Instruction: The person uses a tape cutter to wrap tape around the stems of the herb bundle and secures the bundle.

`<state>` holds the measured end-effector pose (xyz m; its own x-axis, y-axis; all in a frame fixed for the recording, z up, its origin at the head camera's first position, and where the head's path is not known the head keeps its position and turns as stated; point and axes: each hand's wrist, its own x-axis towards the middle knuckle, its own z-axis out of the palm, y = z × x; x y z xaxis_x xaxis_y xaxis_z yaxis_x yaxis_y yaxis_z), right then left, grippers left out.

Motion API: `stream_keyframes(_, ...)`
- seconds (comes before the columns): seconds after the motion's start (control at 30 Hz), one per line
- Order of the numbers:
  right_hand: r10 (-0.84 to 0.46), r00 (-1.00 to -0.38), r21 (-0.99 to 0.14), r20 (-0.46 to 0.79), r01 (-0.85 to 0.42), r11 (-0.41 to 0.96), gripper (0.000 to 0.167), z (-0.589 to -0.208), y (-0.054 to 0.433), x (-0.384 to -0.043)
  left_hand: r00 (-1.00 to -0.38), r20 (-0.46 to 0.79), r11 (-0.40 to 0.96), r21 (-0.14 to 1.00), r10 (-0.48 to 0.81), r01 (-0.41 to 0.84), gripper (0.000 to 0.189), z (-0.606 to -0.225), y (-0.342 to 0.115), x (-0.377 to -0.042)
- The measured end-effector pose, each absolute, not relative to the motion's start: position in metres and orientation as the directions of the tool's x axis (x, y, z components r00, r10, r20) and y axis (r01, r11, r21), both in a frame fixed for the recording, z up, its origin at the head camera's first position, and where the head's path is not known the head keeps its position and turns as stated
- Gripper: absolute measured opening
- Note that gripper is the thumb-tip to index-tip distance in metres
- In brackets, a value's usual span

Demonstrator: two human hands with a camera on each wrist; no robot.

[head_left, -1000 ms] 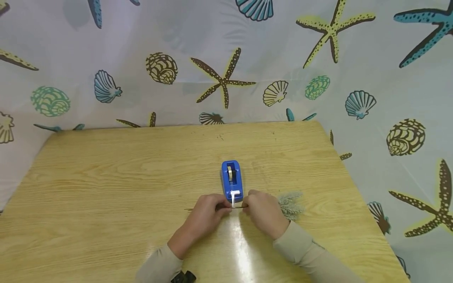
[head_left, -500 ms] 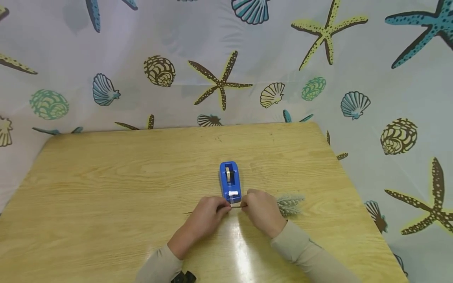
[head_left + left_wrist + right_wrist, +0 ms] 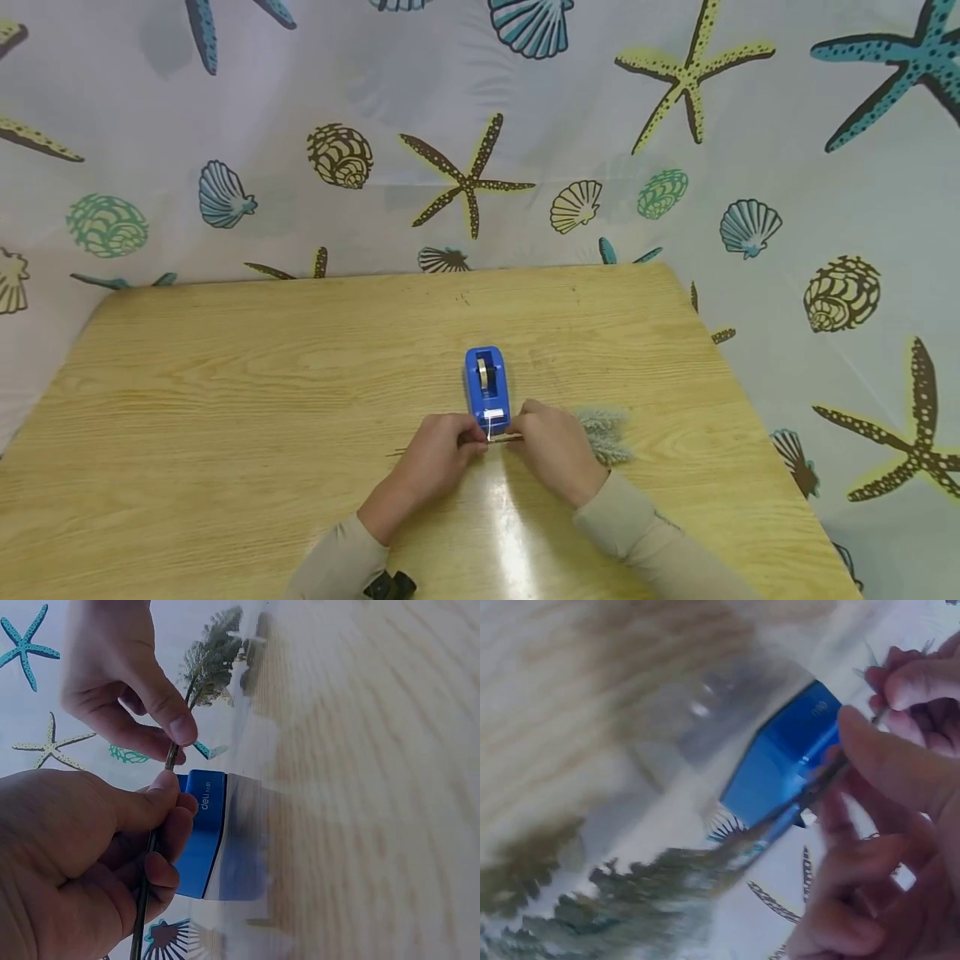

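Note:
A small bunch of dried plant stems (image 3: 498, 440) lies crosswise between my hands, its fluffy grey-green heads (image 3: 606, 435) out to the right. My left hand (image 3: 435, 454) pinches the stems between thumb and fingers, and their thin ends poke out to its left. Close by, my right hand (image 3: 555, 450) pinches them nearer the heads. Just beyond the hands stands a blue tape dispenser (image 3: 487, 402). From its cutter a strip of clear tape (image 3: 491, 429) reaches down to the stems at the gap between the hands. In the left wrist view, thumb tips nearly meet along the stems (image 3: 171, 756).
The wooden table (image 3: 225, 400) extends on both sides, its far edge meeting a curtain (image 3: 285, 192) printed with shells and starfish. A dark wrist strap piece (image 3: 390, 586) shows by the left sleeve (image 3: 337, 560).
The plant heads have shifted slightly left and changed outline, as if the stems turned. The tape between cutter and stems looks different in shape. Both hands stay nearly in place, still pinching.

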<state>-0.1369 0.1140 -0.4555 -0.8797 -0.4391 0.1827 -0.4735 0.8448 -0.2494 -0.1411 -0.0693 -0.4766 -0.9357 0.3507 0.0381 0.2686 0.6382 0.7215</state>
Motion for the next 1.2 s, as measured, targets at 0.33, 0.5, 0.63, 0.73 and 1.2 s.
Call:
stream_keyframes(0.33,-0.442,-0.886,-0.129,0.142,-0.459,0.879,0.005,-0.454,0.113,-0.137,-0.946,0.046,0.630,0.736,0.321,0.249,0.005,-0.477,-0.069,-0.140)
stream_keyframes(0.5,-0.430,-0.890,-0.164,0.150,-0.451,0.877,0.004,-0.454,0.112,-0.139,-0.953,0.031,0.647,0.727,0.302,0.229,0.005,-0.476,-0.072,-0.139)
stream_keyframes(0.63,-0.428,-0.891,-0.159,0.152,-0.450,0.879,0.005,-0.456,0.111,-0.141,-0.945,0.009,0.651,0.722,0.328,0.233,0.010,-0.476,-0.074,-0.140)
stream_keyframes(0.73,-0.424,-0.892,-0.156,0.155,-0.446,0.881,0.006,-0.456,0.111,-0.142,-0.934,-0.020,0.649,0.724,0.357,0.232,0.017,-0.476,-0.075,-0.140)
stream_keyframes(1.2,-0.394,-0.902,-0.150,0.178,-0.420,0.895,0.010,-0.456,0.110,-0.145,-0.946,-0.016,0.657,0.723,0.322,0.212,0.011,-0.471,-0.074,-0.142)
